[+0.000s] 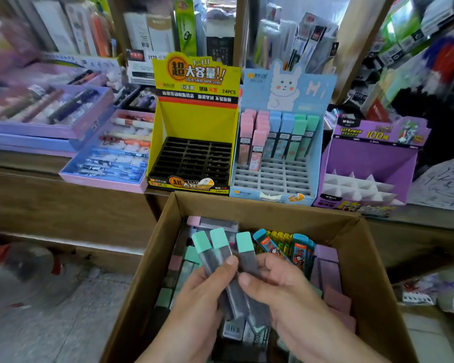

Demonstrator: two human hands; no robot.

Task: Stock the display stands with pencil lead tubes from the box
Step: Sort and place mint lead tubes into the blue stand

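Observation:
Over an open cardboard box (364, 260) my left hand (197, 297) grips two green-capped lead tubes (215, 247), fanned upward. My right hand (278, 284) pinches a third green-capped tube (247, 252) beside them. The box holds several more tubes with pink, green, blue and yellow caps (283, 242). On the counter behind stand three display stands: a yellow one (194, 121) with bare black slots, a light blue rabbit one (281, 179) whose back rows hold pink, blue and green tubes, and a purple one (370, 158) with white dividers.
Flat purple and pink trays of pens (108, 158) lie on the wooden counter at left. Shelves of packaged stationery rise behind the stands. A scribbled paper sheet (440, 182) lies at the right. Tiled floor shows at lower left.

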